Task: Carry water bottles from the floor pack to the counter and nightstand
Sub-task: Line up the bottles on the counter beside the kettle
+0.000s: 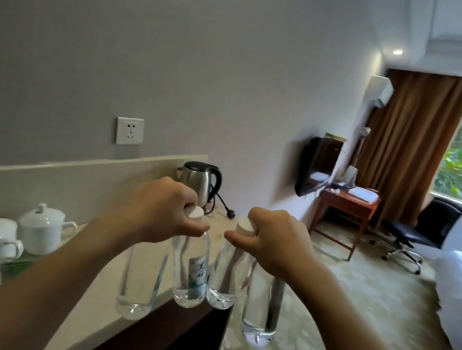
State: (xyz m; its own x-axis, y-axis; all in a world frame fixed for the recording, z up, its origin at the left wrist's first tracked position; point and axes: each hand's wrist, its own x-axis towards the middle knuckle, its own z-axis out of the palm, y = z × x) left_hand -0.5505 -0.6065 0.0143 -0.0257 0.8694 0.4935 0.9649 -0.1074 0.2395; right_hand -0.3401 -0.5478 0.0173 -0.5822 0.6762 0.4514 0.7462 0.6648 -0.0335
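I judged the job to be somewhere in its middle: four bottles were off the floor and in the air, none yet set down, and neither the floor pack nor the nightstand was in sight, so I could not say how many remained. No bottle stood on the tabletop [101, 272].

My left hand [161, 212] had its fingers [188, 198] curled tight around bottle necks, the thumb pressed across the front just under a white cap [195, 213]. Below those fingers hung the labelled bottle [193, 276], and just to their left and lower, the plain left bottle [139, 282]; its neck was hidden behind my wrist, so I assumed, rather than saw, that the same hand carried it.

My right hand [276, 244] mirrored this: fingers curled shut around a second white cap [246, 227], thumb pointing inward. The inner right bottle [224, 275] hung directly beneath them, touching the labelled one at the base, while the outer right bottle [262, 307] hung below the wrist, over the carpet.

The left pair hung over the tabletop's near edge. Beyond the fingers sat a kettle [200, 182]; well off to their left stood two lidded cups [18, 233].

What remained, as I saw it, was lowering bottles onto the tabletop and taking the rest onward to the nightstand.
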